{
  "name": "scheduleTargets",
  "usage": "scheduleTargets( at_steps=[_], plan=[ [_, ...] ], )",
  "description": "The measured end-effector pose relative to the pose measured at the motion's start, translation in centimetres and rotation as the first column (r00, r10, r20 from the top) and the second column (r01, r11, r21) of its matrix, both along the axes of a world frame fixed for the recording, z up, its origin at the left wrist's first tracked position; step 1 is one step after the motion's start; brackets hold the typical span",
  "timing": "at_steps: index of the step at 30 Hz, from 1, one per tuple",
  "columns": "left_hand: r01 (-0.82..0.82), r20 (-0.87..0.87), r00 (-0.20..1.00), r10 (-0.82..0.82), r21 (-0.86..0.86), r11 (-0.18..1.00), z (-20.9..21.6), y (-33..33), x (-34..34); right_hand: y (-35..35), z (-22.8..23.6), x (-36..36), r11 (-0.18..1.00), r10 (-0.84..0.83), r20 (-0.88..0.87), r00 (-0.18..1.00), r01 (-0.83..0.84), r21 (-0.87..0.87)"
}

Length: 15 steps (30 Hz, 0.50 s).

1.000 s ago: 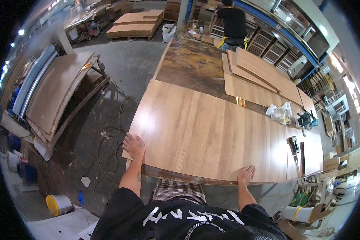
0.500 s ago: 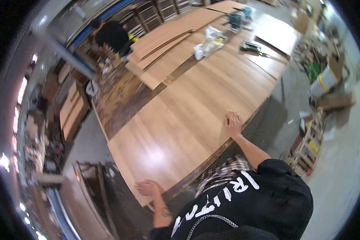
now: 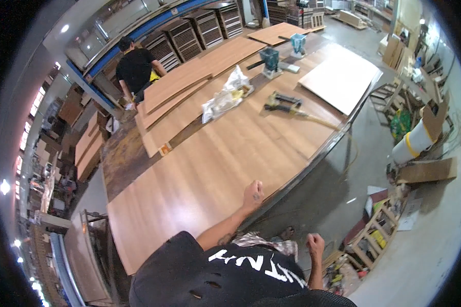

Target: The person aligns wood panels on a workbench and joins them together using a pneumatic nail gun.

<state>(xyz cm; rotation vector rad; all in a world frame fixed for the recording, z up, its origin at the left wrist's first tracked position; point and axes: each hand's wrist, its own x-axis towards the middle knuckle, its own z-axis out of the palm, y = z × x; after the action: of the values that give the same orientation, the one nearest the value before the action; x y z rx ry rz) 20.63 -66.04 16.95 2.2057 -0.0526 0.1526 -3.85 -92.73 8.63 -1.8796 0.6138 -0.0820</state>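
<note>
A large wood-grain panel lies across the workbench in front of me. My left hand is over its near edge, the fingers curled in with nothing seen in them. I cannot tell whether that hand touches the panel. Away from the bench, my right hand hangs above the floor beside my body, loosely closed and holding nothing visible. Farther up the panel lie black-handled tools with a pale hose, and a crumpled white plastic bag.
Stacked thinner boards lie along the bench's far side, where a person in black stands. Toward the back are teal-bodied tools and a white sheet. A wooden pallet and a yellow-banded white roll occupy the right.
My left hand has moved rightward from the panel's left end to its near edge. My right hand has come off the panel and hangs over the floor. The view has shifted.
</note>
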Motion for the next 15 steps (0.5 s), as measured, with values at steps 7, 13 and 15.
scheduleTargets(
  at_steps=[7, 13, 15],
  plan=[
    [0.035, -0.197, 0.979, -0.059, -0.125, 0.992, -2.6, -12.2, 13.1, -16.3, 3.1, -6.6, 0.678, -0.668, -0.123, 0.734, 0.668, 0.306],
    [-0.437, -0.415, 0.867, 0.275, -0.371, 0.820, -3.7, -19.2, 28.4, -21.9, 2.4, 4.3, 0.754, -0.582, -0.111, 0.805, 0.586, 0.298],
    [-0.585, 0.079, 0.808, 0.584, 0.228, 0.779, -6.6, -20.3, 33.7, -24.7, 3.4, 10.1, 0.830, -0.471, -0.089, 0.878, 0.475, 0.294]
  ],
)
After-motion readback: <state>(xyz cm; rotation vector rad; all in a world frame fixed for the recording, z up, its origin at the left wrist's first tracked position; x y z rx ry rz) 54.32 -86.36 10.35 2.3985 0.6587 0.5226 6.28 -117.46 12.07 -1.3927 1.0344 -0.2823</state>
